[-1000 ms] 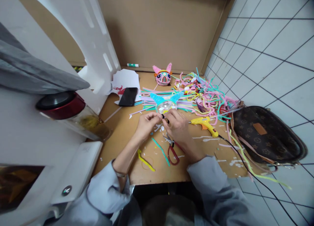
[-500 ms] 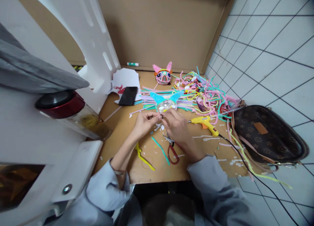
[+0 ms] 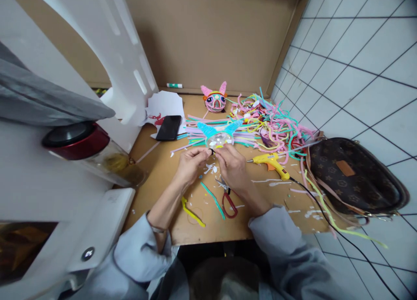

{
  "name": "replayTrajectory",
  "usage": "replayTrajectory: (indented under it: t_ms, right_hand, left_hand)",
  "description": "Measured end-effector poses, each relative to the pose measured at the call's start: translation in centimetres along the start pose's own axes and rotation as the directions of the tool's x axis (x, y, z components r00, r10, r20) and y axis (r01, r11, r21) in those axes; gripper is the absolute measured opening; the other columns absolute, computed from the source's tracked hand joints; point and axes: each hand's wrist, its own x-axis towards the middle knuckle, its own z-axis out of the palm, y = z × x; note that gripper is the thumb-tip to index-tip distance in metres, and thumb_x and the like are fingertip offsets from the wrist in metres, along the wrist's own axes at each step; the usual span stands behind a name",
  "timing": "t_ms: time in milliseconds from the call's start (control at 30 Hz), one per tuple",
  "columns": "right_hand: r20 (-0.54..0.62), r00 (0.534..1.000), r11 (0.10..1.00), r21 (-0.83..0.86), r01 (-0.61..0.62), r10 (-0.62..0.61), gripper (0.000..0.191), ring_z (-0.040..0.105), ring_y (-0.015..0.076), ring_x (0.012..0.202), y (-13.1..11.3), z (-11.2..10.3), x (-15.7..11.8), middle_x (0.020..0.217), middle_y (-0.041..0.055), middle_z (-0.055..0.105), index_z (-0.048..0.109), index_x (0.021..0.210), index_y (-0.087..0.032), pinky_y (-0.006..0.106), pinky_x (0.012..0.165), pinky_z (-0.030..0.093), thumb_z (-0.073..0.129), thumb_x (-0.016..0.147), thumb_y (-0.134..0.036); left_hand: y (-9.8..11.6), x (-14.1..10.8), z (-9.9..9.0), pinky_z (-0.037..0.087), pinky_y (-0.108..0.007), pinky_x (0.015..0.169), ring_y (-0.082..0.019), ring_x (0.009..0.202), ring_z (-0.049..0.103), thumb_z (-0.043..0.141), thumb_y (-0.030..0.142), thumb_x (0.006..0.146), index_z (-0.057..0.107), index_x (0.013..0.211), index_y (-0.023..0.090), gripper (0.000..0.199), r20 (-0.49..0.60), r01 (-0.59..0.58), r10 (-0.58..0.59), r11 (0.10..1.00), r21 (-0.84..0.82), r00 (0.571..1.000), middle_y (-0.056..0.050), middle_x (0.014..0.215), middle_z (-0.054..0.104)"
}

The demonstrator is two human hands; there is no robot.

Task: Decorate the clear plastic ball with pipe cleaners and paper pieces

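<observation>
Over the middle of the table, my left hand (image 3: 190,164) and my right hand (image 3: 232,164) meet fingertip to fingertip, both closed in a pinch on a small black piece (image 3: 212,152). Its kind is too small to make out. Just beyond my fingers sits a clear round ball (image 3: 219,139) with blue fuzzy ears (image 3: 233,128). Under my right wrist lie scissors with red handles (image 3: 230,205), partly hidden. A teal pipe cleaner (image 3: 213,200) and a bent yellow strip (image 3: 194,215) lie nearer the front edge.
A yellow glue gun (image 3: 272,164) rests at the right, its cord trailing past a brown handbag (image 3: 355,174). Behind are a tangle of pipe cleaners (image 3: 276,126), a finished-looking pink-eared head (image 3: 215,101) and a black phone (image 3: 169,128). A glass bottle (image 3: 114,161) stands left.
Both hands stay pinched together with only a slight shift of the fingers. The black piece shows a little more between them. The whole view has moved slightly.
</observation>
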Motion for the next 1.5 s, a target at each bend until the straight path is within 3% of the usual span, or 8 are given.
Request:
replayTrajectory:
  t_ms: [133,267,500,733,1000,1233,1400,1500]
  right_hand:
    - [0.015,1.000,1.000,-0.023,-0.016,0.016,0.020,0.061,0.0200,0.083,-0.1,0.4,-0.3,0.087,0.0075,0.063,0.067,0.098,-0.019,0.031,0.075,0.051,0.046,0.098,-0.020]
    - [-0.005,1.000,0.993,-0.119,0.017,-0.018,0.019,0.059,0.0221,0.080,-0.1,0.4,-0.5,0.084,0.0090,0.063,0.065,0.091,-0.018,0.032,0.072,0.049,0.048,0.098,-0.024]
    - [-0.026,0.999,0.997,-0.076,0.034,-0.036,0.016,0.061,0.0218,0.082,0.5,0.3,-0.5,0.086,0.0089,0.064,0.065,0.092,-0.018,0.032,0.074,0.050,0.050,0.096,-0.021]
    - [-0.040,0.999,0.993,0.114,-0.020,0.025,0.010,0.061,0.0173,0.076,1.1,0.2,-0.1,0.084,0.0045,0.063,0.067,0.093,-0.019,0.028,0.069,0.052,0.058,0.091,-0.019]
    - [-0.008,1.000,0.999,0.046,-0.003,0.004,0.012,0.062,0.0195,0.085,1.2,0.2,-0.1,0.086,0.0054,0.063,0.068,0.092,-0.021,0.030,0.077,0.051,0.056,0.089,-0.017]
    - [0.127,0.989,0.996,0.048,0.070,-0.076,0.014,0.063,0.0184,0.080,1.7,-0.4,0.2,0.086,0.0067,0.065,0.069,0.095,-0.018,0.028,0.072,0.050,0.056,0.092,-0.018]
    - [0.245,0.960,0.990,-0.019,0.143,-0.134,0.018,0.064,0.0192,0.080,2.2,-0.3,0.1,0.086,0.0080,0.069,0.071,0.090,-0.017,0.029,0.074,0.050,0.054,0.094,-0.019]
    - [0.224,0.967,0.992,0.071,0.105,-0.118,0.018,0.065,0.0185,0.084,2.0,-0.4,0.2,0.090,0.0070,0.070,0.071,0.096,-0.018,0.029,0.077,0.052,0.053,0.094,-0.017]
  left_hand:
    - [-0.1,-0.3,0.7,0.015,-0.019,0.044,-0.002,0.044,0.026,0.087,0.030,0.045,0.068,0.060,0.013,0.029,-0.021,0.075,-0.078,0.991,-0.111,0.997,0.006,0.046,0.044]
    - [-0.2,-0.7,1.2,0.013,-0.018,0.043,-0.001,0.043,0.021,0.088,0.031,0.045,0.065,0.058,0.012,0.032,0.045,0.154,-0.148,0.971,-0.182,0.988,0.009,0.045,0.033]
    - [-0.4,-0.8,1.2,0.013,-0.018,0.043,0.000,0.043,0.021,0.089,0.032,0.046,0.063,0.061,0.012,0.036,0.074,0.158,-0.147,0.970,-0.182,0.986,0.010,0.047,0.033]
    - [-0.2,-0.9,1.2,0.015,-0.019,0.044,-0.002,0.042,0.025,0.088,0.038,0.047,0.065,0.060,0.013,0.036,0.025,0.090,-0.088,0.992,-0.083,0.996,0.008,0.044,0.039]
    - [-0.8,-0.6,0.8,0.015,-0.021,0.042,-0.003,0.038,0.025,0.086,0.040,0.053,0.067,0.061,0.015,0.032,-0.002,0.030,-0.030,0.999,0.021,1.000,0.007,0.044,0.044]
    - [0.3,0.0,-0.2,0.037,-0.020,0.054,-0.009,0.055,0.051,0.086,0.035,0.054,0.073,0.066,0.013,0.028,0.111,-0.039,0.015,0.976,0.215,0.994,-0.003,0.062,0.066]
    - [1.2,0.2,-1.1,0.034,-0.021,0.051,-0.009,0.051,0.046,0.087,0.032,0.051,0.073,0.057,0.013,0.024,0.198,-0.020,-0.061,0.923,0.384,0.978,-0.003,0.055,0.063]
    - [1.0,0.2,-1.2,0.035,-0.021,0.052,-0.010,0.052,0.047,0.086,0.032,0.052,0.074,0.059,0.014,0.023,0.180,-0.042,-0.022,0.938,0.345,0.983,-0.003,0.057,0.064]
